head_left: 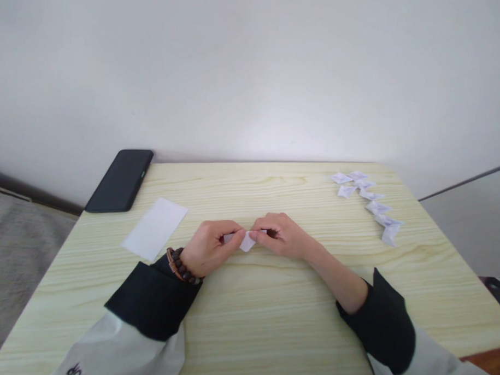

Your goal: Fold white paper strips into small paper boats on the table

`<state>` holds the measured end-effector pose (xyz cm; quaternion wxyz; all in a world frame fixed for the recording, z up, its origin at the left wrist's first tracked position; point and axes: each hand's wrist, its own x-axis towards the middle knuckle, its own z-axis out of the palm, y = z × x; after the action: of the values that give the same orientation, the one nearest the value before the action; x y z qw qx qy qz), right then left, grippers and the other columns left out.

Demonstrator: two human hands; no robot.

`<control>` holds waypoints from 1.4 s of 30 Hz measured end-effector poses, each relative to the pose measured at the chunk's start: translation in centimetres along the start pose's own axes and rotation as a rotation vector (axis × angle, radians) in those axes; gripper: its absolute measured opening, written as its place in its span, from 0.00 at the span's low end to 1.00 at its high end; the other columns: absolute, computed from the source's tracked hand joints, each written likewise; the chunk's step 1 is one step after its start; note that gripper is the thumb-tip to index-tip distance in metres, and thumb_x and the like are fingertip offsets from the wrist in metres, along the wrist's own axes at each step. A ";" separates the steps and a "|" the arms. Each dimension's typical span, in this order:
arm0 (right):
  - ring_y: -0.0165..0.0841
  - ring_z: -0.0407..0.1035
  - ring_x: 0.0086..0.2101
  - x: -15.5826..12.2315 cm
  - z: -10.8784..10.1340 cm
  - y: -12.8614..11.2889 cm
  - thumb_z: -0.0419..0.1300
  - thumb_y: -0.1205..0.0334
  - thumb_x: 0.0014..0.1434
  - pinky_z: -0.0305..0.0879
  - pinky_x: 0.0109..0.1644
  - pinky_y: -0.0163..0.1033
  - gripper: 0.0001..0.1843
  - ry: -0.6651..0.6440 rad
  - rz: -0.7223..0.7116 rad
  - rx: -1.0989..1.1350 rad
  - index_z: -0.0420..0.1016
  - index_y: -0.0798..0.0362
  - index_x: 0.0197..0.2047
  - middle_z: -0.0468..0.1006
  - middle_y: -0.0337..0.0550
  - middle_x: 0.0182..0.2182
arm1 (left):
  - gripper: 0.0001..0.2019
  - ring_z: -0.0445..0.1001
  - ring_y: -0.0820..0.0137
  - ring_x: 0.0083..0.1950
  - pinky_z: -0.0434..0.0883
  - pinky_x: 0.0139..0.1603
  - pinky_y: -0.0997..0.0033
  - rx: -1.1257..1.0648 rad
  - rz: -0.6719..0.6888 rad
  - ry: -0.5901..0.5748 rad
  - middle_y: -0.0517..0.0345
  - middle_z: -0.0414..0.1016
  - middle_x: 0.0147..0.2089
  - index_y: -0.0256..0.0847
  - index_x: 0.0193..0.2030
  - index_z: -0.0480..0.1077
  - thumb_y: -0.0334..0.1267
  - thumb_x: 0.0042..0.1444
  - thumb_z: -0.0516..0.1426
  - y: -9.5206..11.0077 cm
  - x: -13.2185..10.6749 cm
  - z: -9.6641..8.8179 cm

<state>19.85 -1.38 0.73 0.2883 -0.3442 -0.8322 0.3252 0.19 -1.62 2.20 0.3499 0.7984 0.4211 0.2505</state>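
The person's left hand (210,246) is closed in a pinch, thumb against forefinger, on one end of a small piece of folded white paper (247,243); the right hand (284,236) pinches the other end in the same way. The piece sits between the two sets of fingertips, over the middle of the wood-grain tabletop (278,325), with a pointed part showing below the grip. Whether it touches the wood cannot be told, and its finer creases are hidden by the fingers. For a piece this small, working well likely means light, matched pressure from both thumbs, the ends kept level, and no hard outward tug, which could tear or skew the paper. Blank white paper (156,228) lies beyond the left wrist, near a smartphone (119,180), and boat-shaped paper folds (378,207) cluster at the far right, well apart from the fingers
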 end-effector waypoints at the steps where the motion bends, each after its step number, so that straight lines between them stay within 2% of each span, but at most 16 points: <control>1: 0.23 0.57 0.21 0.0 -0.1 0.0 0.54 0.62 0.60 0.52 0.28 0.30 0.12 -0.003 0.011 0.016 0.72 0.55 0.27 0.65 0.33 0.18 | 0.15 0.62 0.76 0.22 0.58 0.23 0.78 0.007 -0.001 -0.005 0.60 0.70 0.21 0.35 0.26 0.73 0.40 0.56 0.50 0.0 0.0 0.0; 7: 0.23 0.50 0.19 -0.3 -0.8 0.2 0.53 0.59 0.60 0.45 0.22 0.31 0.16 -0.011 0.176 0.323 0.66 0.55 0.22 0.57 0.31 0.16 | 0.18 0.64 0.75 0.21 0.60 0.23 0.77 -0.042 -0.051 -0.075 0.59 0.71 0.20 0.36 0.22 0.72 0.40 0.55 0.48 -0.6 0.0 -0.8; 11: 0.22 0.50 0.18 -0.4 -1.1 0.6 0.53 0.59 0.60 0.46 0.22 0.31 0.16 0.055 0.202 0.416 0.65 0.55 0.22 0.58 0.31 0.15 | 0.16 0.63 0.76 0.20 0.60 0.22 0.77 -0.108 -0.038 -0.047 0.60 0.71 0.19 0.37 0.21 0.70 0.39 0.54 0.48 -0.6 0.2 -1.1; 14: 0.23 0.54 0.19 -0.4 -0.9 0.7 0.53 0.57 0.61 0.51 0.23 0.30 0.18 0.145 0.187 0.422 0.65 0.56 0.22 0.61 0.32 0.16 | 0.15 0.62 0.76 0.19 0.61 0.20 0.76 -0.241 -0.128 0.005 0.59 0.70 0.19 0.37 0.22 0.68 0.40 0.54 0.48 -0.4 0.2 -1.0; 16: 0.23 0.57 0.19 -0.3 -0.7 0.8 0.53 0.56 0.62 0.54 0.23 0.30 0.16 0.162 0.178 0.390 0.70 0.56 0.27 0.65 0.34 0.18 | 0.19 0.64 0.75 0.19 0.63 0.19 0.75 -0.357 -0.200 0.058 0.56 0.71 0.22 0.36 0.25 0.69 0.45 0.58 0.47 -0.2 0.2 -0.7; 20: 0.25 0.64 0.24 -0.1 -0.3 0.8 0.56 0.58 0.61 0.60 0.28 0.31 0.11 0.217 0.057 0.225 0.76 0.54 0.40 0.74 0.39 0.26 | 0.27 0.70 0.72 0.23 0.66 0.17 0.76 -0.505 -0.231 0.086 0.51 0.74 0.26 0.32 0.41 0.69 0.56 0.60 0.44 -0.1 0.2 -0.3; 24: 0.27 0.66 0.29 0.0 -0.3 0.9 0.58 0.61 0.60 0.62 0.31 0.33 0.10 0.274 -0.042 0.110 0.78 0.50 0.43 0.74 0.42 0.33 | 0.22 0.69 0.74 0.22 0.66 0.17 0.79 -0.423 -0.220 0.058 0.53 0.75 0.28 0.35 0.46 0.68 0.53 0.56 0.52 -0.2 0.2 -0.2; 27: 0.27 0.66 0.30 -0.1 -0.4 0.9 0.59 0.63 0.58 0.62 0.29 0.32 0.11 0.249 -0.032 0.158 0.77 0.50 0.45 0.73 0.43 0.36 | 0.19 0.66 0.77 0.20 0.65 0.17 0.80 -0.370 -0.213 0.084 0.56 0.75 0.28 0.36 0.46 0.68 0.48 0.53 0.58 -0.3 0.3 -0.2; 30: 0.28 0.67 0.31 -0.2 -0.5 0.6 0.61 0.63 0.56 0.63 0.29 0.32 0.13 0.235 -0.032 0.216 0.76 0.51 0.46 0.73 0.44 0.37 | 0.19 0.65 0.78 0.19 0.66 0.19 0.79 -0.363 -0.216 0.133 0.57 0.75 0.28 0.36 0.45 0.68 0.47 0.51 0.59 -0.4 0.3 -0.1; 34: 0.26 0.64 0.29 -0.2 -0.5 0.5 0.60 0.63 0.57 0.62 0.29 0.32 0.10 0.253 -0.011 0.215 0.76 0.53 0.43 0.73 0.42 0.34 | 0.19 0.66 0.78 0.19 0.66 0.19 0.79 -0.348 -0.230 0.136 0.58 0.75 0.29 0.36 0.45 0.68 0.47 0.51 0.59 -0.4 0.2 -0.1; 37: 0.25 0.61 0.26 -0.2 -0.3 0.6 0.60 0.62 0.56 0.61 0.28 0.32 0.10 0.263 0.080 0.238 0.74 0.53 0.42 0.72 0.40 0.30 | 0.19 0.66 0.78 0.19 0.66 0.19 0.79 -0.338 -0.222 0.141 0.57 0.75 0.29 0.36 0.45 0.68 0.47 0.51 0.59 -0.4 0.3 -0.1; 42: 0.24 0.58 0.22 -0.3 0.2 1.1 0.62 0.61 0.54 0.57 0.25 0.30 0.10 0.302 0.166 0.318 0.72 0.54 0.41 0.65 0.33 0.23 | 0.17 0.66 0.78 0.19 0.66 0.18 0.79 -0.308 -0.198 0.167 0.56 0.75 0.31 0.35 0.44 0.69 0.44 0.51 0.59 -0.6 0.3 0.1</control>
<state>20.29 -1.06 -0.28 0.4323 -0.4067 -0.6867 0.4197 0.12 -1.14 1.73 0.4547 0.6667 0.4817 0.3417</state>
